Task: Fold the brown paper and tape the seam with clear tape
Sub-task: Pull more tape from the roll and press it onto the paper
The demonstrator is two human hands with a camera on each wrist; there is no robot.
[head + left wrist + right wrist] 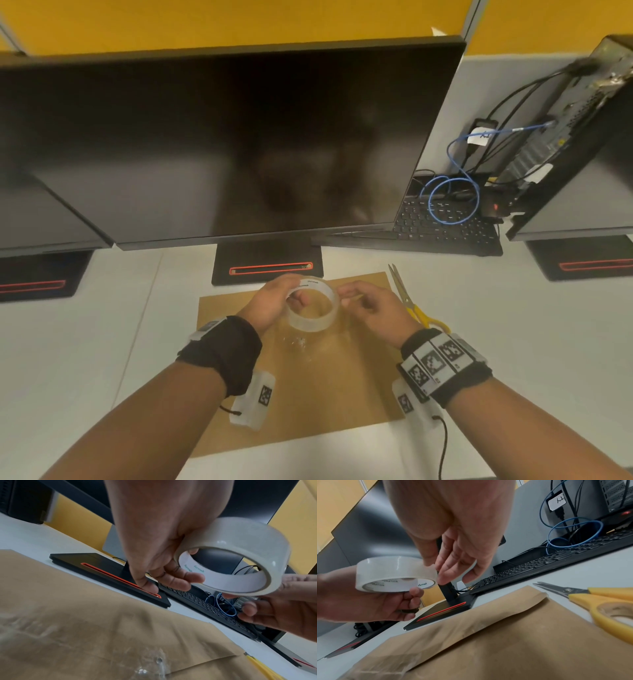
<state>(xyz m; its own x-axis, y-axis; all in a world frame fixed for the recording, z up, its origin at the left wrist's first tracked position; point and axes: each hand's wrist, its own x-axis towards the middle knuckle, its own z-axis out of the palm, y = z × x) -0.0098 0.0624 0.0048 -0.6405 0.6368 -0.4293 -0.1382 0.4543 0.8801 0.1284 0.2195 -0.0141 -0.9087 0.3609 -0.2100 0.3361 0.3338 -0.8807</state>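
Note:
The brown paper (pixel 308 394) lies flat on the white desk, with shiny clear tape (pixel 301 342) stuck near its middle. Above the paper's far half my left hand (pixel 274 305) grips a roll of clear tape (pixel 313 305), fingers hooked through its core. The left wrist view shows those fingers (pixel 185 578) inside the roll (pixel 240 555). My right hand (pixel 356 299) pinches the roll's right side. In the right wrist view its thumb (pixel 428 558) lies on the roll's outer face (pixel 393 569). The paper (pixel 505 642) has a folded flap along its far edge.
Yellow-handled scissors (pixel 411 305) lie shut just right of the paper, close to my right wrist. A large dark monitor (pixel 222 144) on a black stand base (pixel 267 263) looms behind the paper. A keyboard (pixel 445 226), blue cable and computer case (pixel 575 137) sit at the back right.

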